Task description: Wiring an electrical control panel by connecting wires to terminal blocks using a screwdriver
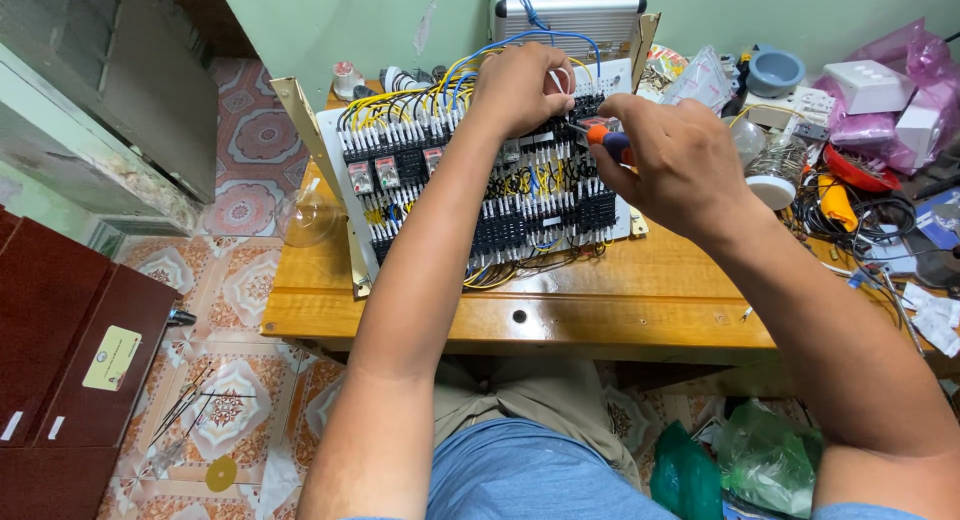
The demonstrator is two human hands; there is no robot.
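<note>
On the wooden table (600,300) the white wiring panel (480,190) leans up at the far side, your left hand (520,85) pinching wires near its top, your right hand (670,160) clenched around an orange-handled screwdriver (608,138) just beside it.

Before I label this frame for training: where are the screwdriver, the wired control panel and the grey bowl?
screwdriver (612,140): head view, on its orange-and-black handle.
wired control panel (520,215): head view, on a black terminal row.
grey bowl (775,72): head view, on its outer wall.
</note>
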